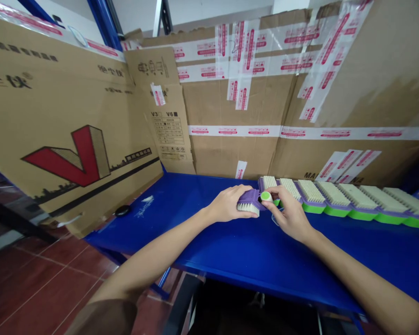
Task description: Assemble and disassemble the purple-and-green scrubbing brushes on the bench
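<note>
My left hand [230, 202] is closed around a purple scrub brush [248, 197], whose white bristles face down and toward me. In my right hand [292, 215], thumb and fingers pinch a small round white piece with a green end [266, 197]. That piece is up against the right end of the purple brush; whether the two are joined I cannot tell. Close behind my right hand begins a row of scrub brushes [335, 194] with purple and green bodies, lying bristles up.
The blue table [223, 246] has taped cardboard sheets [233, 111] standing along its back. A large printed cardboard panel [125, 111] stands at the left. A small black round object [122, 211] lies near the table's left edge.
</note>
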`<action>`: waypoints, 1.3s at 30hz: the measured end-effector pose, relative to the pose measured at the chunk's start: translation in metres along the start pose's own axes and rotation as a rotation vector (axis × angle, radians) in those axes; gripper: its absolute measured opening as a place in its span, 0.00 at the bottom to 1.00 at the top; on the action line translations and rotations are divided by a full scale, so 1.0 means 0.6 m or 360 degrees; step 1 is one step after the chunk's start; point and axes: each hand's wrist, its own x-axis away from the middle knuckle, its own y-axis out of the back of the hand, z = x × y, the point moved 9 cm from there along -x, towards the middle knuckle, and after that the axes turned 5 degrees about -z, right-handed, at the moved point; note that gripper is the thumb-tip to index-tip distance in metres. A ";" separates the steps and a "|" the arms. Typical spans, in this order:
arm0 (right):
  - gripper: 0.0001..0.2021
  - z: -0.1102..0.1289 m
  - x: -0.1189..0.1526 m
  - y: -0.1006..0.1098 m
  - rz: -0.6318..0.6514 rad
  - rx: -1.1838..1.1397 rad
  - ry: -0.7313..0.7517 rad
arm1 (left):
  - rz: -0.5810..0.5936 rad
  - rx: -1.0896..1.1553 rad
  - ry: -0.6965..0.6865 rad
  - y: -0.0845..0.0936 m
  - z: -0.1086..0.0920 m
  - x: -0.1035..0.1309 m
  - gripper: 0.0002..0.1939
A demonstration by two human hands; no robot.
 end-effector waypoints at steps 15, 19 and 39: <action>0.14 -0.042 -0.010 0.062 -0.0353 0.0022 -0.0222 | -0.0010 -0.0050 0.0155 0.015 0.050 -0.002 0.46; 0.14 -0.040 -0.007 0.046 -0.0222 0.0051 -0.0244 | -0.0044 0.0025 0.0277 0.020 0.063 -0.003 0.45; 0.10 -0.051 0.019 -0.045 0.0585 0.0122 -0.0155 | -0.0603 0.0859 0.0832 0.020 0.162 0.012 0.34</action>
